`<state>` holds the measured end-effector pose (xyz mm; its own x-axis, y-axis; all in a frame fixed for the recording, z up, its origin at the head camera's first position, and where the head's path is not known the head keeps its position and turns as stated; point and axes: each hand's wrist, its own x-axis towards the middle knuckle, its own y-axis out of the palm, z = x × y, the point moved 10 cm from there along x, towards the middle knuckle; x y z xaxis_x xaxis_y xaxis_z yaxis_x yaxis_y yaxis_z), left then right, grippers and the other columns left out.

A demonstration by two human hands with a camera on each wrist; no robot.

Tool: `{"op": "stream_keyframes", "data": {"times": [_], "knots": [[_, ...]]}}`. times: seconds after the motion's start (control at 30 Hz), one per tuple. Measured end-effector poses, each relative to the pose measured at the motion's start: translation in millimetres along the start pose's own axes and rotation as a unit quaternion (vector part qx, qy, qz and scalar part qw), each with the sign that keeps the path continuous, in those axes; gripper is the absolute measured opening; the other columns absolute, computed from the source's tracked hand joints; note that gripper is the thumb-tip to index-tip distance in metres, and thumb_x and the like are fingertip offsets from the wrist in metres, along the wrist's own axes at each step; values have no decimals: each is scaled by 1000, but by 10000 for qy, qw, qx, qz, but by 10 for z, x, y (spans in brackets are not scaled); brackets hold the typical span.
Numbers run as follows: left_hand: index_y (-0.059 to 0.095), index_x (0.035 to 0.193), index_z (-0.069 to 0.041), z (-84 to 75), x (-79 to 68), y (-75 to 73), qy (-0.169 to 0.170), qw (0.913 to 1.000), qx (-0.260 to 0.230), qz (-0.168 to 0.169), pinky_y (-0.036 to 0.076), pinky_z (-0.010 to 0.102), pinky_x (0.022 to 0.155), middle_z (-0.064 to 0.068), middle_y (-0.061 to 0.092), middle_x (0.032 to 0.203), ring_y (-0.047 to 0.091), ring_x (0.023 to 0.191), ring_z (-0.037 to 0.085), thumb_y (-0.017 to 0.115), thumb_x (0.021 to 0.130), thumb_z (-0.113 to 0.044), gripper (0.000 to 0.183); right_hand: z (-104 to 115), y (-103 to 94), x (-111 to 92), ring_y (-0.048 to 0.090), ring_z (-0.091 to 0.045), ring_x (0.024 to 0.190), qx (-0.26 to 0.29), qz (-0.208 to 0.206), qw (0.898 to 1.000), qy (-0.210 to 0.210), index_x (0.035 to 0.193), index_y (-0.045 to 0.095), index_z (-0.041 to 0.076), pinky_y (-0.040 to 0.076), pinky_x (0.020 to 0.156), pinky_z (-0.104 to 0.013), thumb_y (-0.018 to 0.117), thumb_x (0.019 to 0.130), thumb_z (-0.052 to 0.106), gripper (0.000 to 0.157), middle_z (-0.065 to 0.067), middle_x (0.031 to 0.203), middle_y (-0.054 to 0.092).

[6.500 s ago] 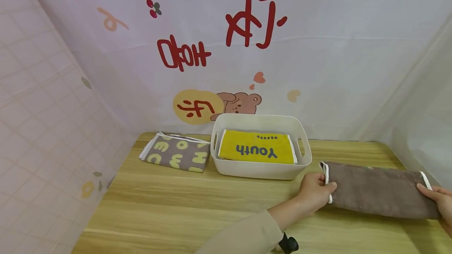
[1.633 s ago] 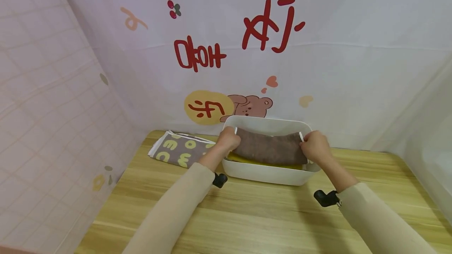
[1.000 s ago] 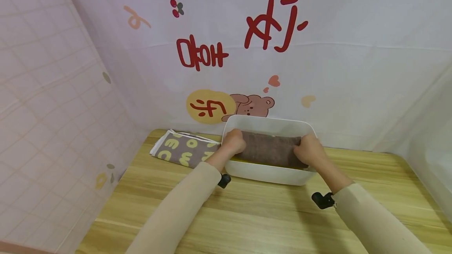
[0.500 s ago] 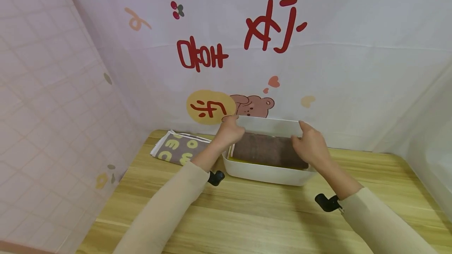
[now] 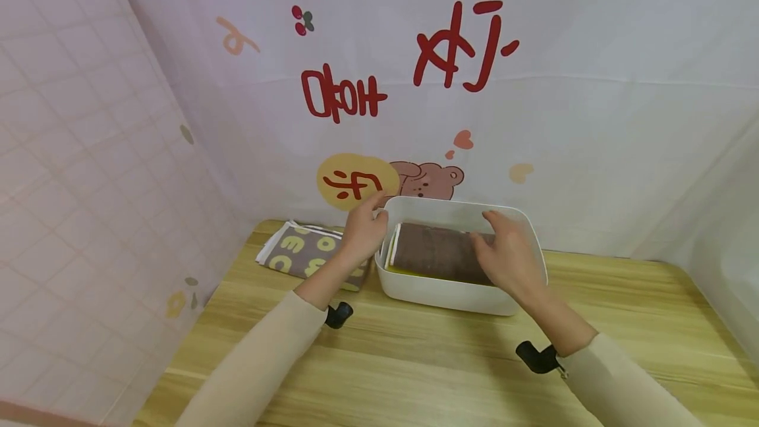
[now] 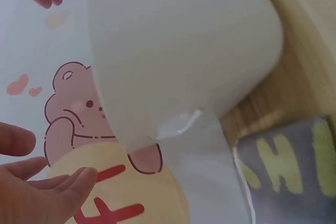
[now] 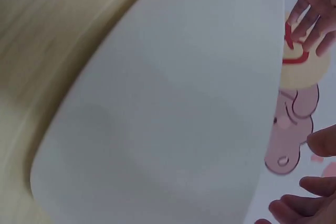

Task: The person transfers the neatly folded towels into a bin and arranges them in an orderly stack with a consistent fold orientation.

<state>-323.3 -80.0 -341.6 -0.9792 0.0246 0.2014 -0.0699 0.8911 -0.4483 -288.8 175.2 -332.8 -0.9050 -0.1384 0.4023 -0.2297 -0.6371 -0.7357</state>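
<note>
In the head view a white plastic bin (image 5: pixel 450 297) stands at the table's back. A folded brown towel (image 5: pixel 435 252) with a white edge lies in it, over a yellow towel (image 5: pixel 423 275) of which only a strip shows. My left hand (image 5: pixel 364 230) hovers by the bin's left rim, fingers loosely spread and holding nothing. Above the bin's right part is my right hand (image 5: pixel 506 256), its thumb and fingers apart, covering the brown towel's right end. Left of the bin lies a folded grey towel (image 5: pixel 305 250) with yellow-green letters, partly behind my left hand.
The wooden table (image 5: pixel 427 361) reaches forward from the bin. Close behind the bin hangs a white printed cloth (image 5: pixel 593 137), with further cloth walls at left and right. A black wrist mount (image 5: pixel 536 356) sits on each forearm.
The brown towel, earlier held by both hands at the right of the table, was lowered into the bin onto the yellow one. Both hands have let go and lifted; the left moved left.
</note>
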Motion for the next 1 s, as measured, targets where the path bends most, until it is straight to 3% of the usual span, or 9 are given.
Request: {"op": "stream_keyframes", "data": {"times": [0.03,0.07,0.13,0.2,0.3,0.47,0.6,1.0], "knots": [[54,152,-4,11,-19,-33,38,9999,41,-96,49,33,69,17,55,152,65,107,35,51,104,-9,48,24,32,-15,50,-50,135,68,-7,10000,20,140,56,-14,39,111,-62,66,99,11,49,-33,141,57],[55,151,-5,23,-39,-59,54,9999,39,-157,48,35,69,16,54,153,64,108,36,52,104,-8,48,51,66,-33,48,-50,136,138,15,9999,51,141,55,-13,38,112,-63,66,99,12,50,-33,144,55],[56,150,-6,51,-74,-98,118,9997,78,-196,53,41,78,16,52,154,62,115,39,52,104,-7,46,107,131,-69,44,-50,140,243,29,9997,97,142,54,-12,35,114,-63,67,100,14,51,-32,148,51],[57,149,-7,80,-106,-130,196,9995,133,-192,50,48,94,16,51,154,53,134,36,52,104,-7,45,183,192,-104,41,-49,143,322,33,9995,54,144,53,-11,33,115,-63,67,100,14,52,-32,152,48],[57,148,-7,143,-153,-175,252,9994,192,-138,46,54,104,17,52,151,52,133,35,51,105,-10,44,330,281,-171,40,-47,144,315,11,9994,-152,144,53,-10,34,114,-64,69,99,14,53,-30,154,46],[58,146,-6,279,-224,-310,283,9988,322,-241,49,52,99,14,56,142,52,127,32,55,104,-13,42,605,441,-267,45,-47,141,175,-26,9969,-773,142,56,-9,37,114,-65,74,96,15,54,-28,153,49],[58,144,-2,363,-273,-420,365,9981,361,-335,49,51,97,16,55,143,52,127,33,59,102,-13,43,752,580,-327,46,-45,141,80,97,9949,-1001,141,58,-7,37,112,-66,76,95,18,55,-26,152,50],[54,145,1,759,-409,-695,-73,9968,599,-527,44,56,104,21,53,144,51,129,39,60,101,-14,47,1135,921,-471,54,-40,134,-131,169,9894,-1439,135,63,-5,45,106,-62,80,94,20,51,-23,145,58]]}}
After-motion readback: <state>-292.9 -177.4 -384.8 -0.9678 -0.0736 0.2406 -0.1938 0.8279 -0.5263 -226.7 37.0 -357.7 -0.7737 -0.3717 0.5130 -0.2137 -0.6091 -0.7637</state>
